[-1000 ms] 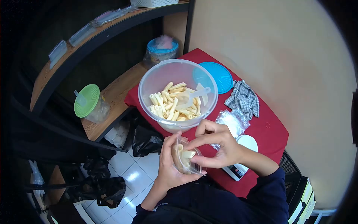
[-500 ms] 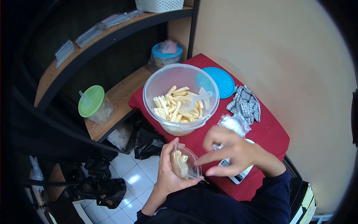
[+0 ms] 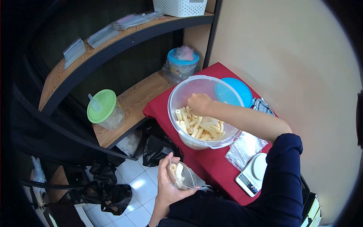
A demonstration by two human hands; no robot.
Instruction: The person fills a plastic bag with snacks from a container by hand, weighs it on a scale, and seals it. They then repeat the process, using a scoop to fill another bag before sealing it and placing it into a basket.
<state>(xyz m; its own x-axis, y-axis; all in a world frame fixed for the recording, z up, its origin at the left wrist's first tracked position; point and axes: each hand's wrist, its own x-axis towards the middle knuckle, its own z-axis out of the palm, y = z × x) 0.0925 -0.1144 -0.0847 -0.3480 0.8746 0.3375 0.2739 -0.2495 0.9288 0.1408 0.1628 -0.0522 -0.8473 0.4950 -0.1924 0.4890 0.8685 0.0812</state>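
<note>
My left hand [image 3: 165, 191] is wrapped round a clear plastic pouch [image 3: 188, 177], its mouth spread apart. A few pale, hollow snack sticks [image 3: 179, 171] lie in the pouch. My right hand [image 3: 199, 104] is inside the big clear plastic tub [image 3: 174, 99], over the left part of the heap of pale yellow snack sticks [image 3: 196, 128]. Its fingers are curled down against the sticks, and the fingertips are hidden, so I cannot see what they hold. A translucent scoop [image 3: 210, 123] lies among the sticks, partly behind my forearm.
On the red-covered table [image 3: 217, 168] are a blue lid [image 3: 242, 92], a checked cloth [image 3: 262, 106], plastic bags [image 3: 245, 147] and a white digital scale [image 3: 249, 178]. A curved shelf [image 3: 132, 96] at left holds a green-lidded jar [image 3: 104, 108] and a blue-lidded jar [image 3: 183, 64].
My right hand has left the pouch's mouth and reached forward into the tub. My left hand stays low with the pouch. The view has shifted, showing more of the scale.
</note>
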